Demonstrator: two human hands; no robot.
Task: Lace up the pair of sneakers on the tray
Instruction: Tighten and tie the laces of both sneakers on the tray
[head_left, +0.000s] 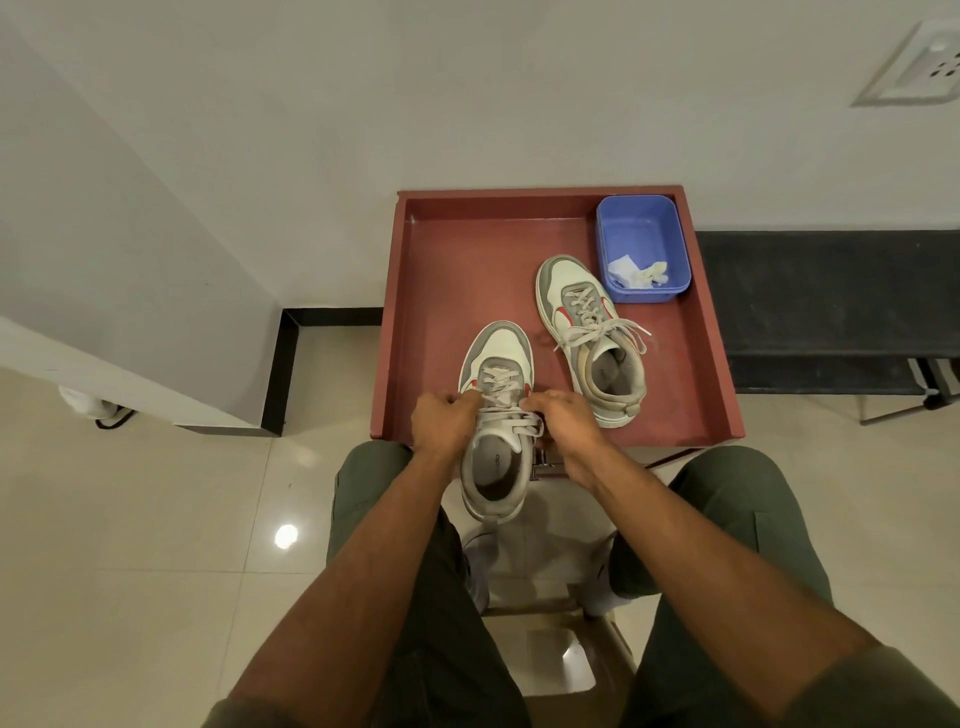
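You see two white-and-grey leather sneakers (497, 415) with red accents and off-white laces, a reddish-brown square tray (467, 260), a blue plastic tub (642, 234).

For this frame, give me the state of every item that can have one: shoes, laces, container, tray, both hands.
Near sneaker: upright, heel overhanging the tray's front edge, laces being worked.
Far sneaker: upright on the tray, laced, ends lying loose.
Left hand: closed on the near sneaker's lace.
Right hand: closed on the lace at the other side.
Blue container: open, upright, scraps inside.
Red tray: level, holding the far sneaker and container.
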